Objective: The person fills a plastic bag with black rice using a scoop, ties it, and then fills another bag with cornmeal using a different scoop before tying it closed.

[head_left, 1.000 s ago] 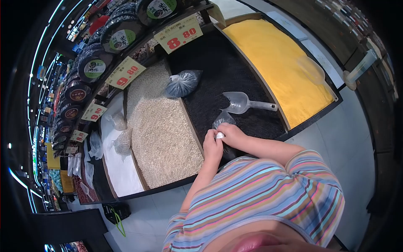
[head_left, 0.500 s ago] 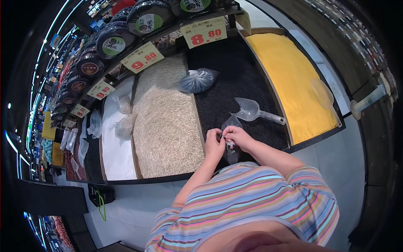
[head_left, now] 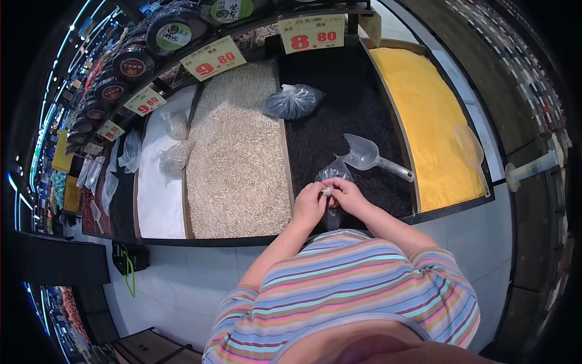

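A clear plastic bag [head_left: 335, 170] lies over the bin of black rice [head_left: 333, 85], close to the bin's near edge. My left hand [head_left: 310, 203] pinches the bag's gathered white neck from the left. From the other side, my right hand [head_left: 348, 198] closes its fingers on the same twisted part, so the fingertips of both hands meet there. More loose plastic hangs below the hands toward the striped shirt. Just beyond them to the right, a clear scoop [head_left: 364, 153] rests on the black grains. A tied, filled bag [head_left: 295, 101] sits farther back.
To the left is a bin of pale grain [head_left: 236, 164], then one of white grain or powder [head_left: 159, 194] with small bags on it. At right is a yellow-filled bin [head_left: 430, 121] with another scoop [head_left: 470, 148]. Price signs [head_left: 312, 33] line the back. A black basket [head_left: 130, 257] stands on the floor.
The hands have drawn closer together around the bag's neck, and the bag beyond them shows rounder and fuller. The whole view has shifted slightly; the scoop and tied bag stay where they lay.
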`<state>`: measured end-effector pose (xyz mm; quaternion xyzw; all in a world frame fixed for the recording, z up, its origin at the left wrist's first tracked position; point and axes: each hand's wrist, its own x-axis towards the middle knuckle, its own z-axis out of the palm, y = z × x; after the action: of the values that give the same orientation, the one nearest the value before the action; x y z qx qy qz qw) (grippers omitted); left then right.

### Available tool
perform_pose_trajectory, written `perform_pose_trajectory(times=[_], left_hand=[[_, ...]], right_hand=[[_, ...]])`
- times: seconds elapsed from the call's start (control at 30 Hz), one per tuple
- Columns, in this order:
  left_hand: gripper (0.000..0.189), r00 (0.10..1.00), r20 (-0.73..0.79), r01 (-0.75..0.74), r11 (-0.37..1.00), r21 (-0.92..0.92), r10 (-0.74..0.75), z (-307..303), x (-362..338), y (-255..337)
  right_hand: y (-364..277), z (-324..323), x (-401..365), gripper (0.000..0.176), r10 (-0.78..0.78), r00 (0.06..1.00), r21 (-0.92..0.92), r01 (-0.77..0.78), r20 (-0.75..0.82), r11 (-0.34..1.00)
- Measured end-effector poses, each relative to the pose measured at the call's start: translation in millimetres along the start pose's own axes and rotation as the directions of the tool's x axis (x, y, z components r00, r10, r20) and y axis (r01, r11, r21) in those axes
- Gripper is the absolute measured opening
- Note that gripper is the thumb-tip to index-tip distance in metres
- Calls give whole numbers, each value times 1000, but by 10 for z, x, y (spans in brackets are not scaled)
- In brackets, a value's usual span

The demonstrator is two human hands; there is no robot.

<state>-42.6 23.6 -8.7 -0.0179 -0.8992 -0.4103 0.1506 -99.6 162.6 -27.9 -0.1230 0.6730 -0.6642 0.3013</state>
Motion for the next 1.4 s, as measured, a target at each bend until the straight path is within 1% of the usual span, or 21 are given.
perform_pose_trajectory(times=[0.03,0.07,0.1,0.17,0.27,0.5,0.6,0.67,0.7,0.77,0.8,0.87,0.9,0.97,1.0,1.1,1.13,1.23,1.3,1.33,1.4], left_hand=[[14,1000,6,-7,1000,-15,7,9,-4,-1],[13,1000,12,-14,999,-30,14,14,-10,-3],[12,1000,16,-21,999,-44,22,17,-15,-5],[12,1000,3,-26,998,-60,26,27,-15,-24],[11,997,-32,-68,995,-67,66,39,-36,-33],[13,952,-67,-291,952,93,297,-42,-31,16],[14,940,-74,-324,939,117,334,-49,-25,2],[14,950,-61,-297,947,120,306,-54,-24,-11],[13,955,-54,-283,952,121,291,-59,-26,-18],[19,972,-117,-193,978,78,202,-107,-13,-11],[23,977,-149,-148,988,53,154,-131,-10,-18],[37,980,-189,-27,978,208,68,-200,-33,-98],[45,977,-212,34,959,282,28,-228,-37,-145],[57,979,-167,179,897,404,-120,-219,-59,-255],[63,970,-148,242,852,464,-195,-199,-71,-321],[66,962,-122,272,829,488,-244,-69,-134,-550],[65,964,-121,266,824,500,-237,-67,-123,-560],[63,969,-101,244,810,533,-225,-40,-122,-583],[64,973,-82,226,801,555,-218,-38,-110,-607],[64,973,-75,222,806,548,-217,-38,-111,-602],[65,974,-70,220,814,538,-217,-56,-102,-606]], right_hand=[[8,2,-18,24,-50,999,-105,49,-8,993],[19,-9,-39,25,-187,982,-242,178,-14,954],[32,-25,-61,27,-322,947,-374,299,1,878],[19,-36,-100,30,-562,822,-597,497,90,630],[-117,30,-213,34,-415,909,-654,337,38,678],[-131,31,-177,34,-425,905,-695,326,32,641],[-155,22,-170,31,-441,896,-717,343,56,606],[-152,18,-166,29,-443,893,-744,352,85,568],[-140,13,-152,26,-467,880,-729,373,82,575],[-89,-7,-108,20,-512,855,-698,415,79,584],[-48,-23,-74,17,-517,854,-657,420,53,626],[-43,-20,-27,13,-519,855,-567,428,0,704],[-54,-42,-25,13,-448,893,-512,364,-45,778],[-242,-23,-86,16,-283,951,-382,217,-125,898],[-241,-43,-59,26,-344,928,-328,284,-142,901],[-419,-170,-30,29,-265,947,-68,257,-182,964],[-553,-188,-30,30,-287,939,-23,288,-191,957],[-1036,-184,60,26,-381,886,47,406,-264,912],[-1339,-206,217,25,-357,886,209,425,-297,881],[-1478,-204,330,25,-381,865,265,471,-328,841],[-1673,-227,616,25,-425,820,301,546,-383,782]])
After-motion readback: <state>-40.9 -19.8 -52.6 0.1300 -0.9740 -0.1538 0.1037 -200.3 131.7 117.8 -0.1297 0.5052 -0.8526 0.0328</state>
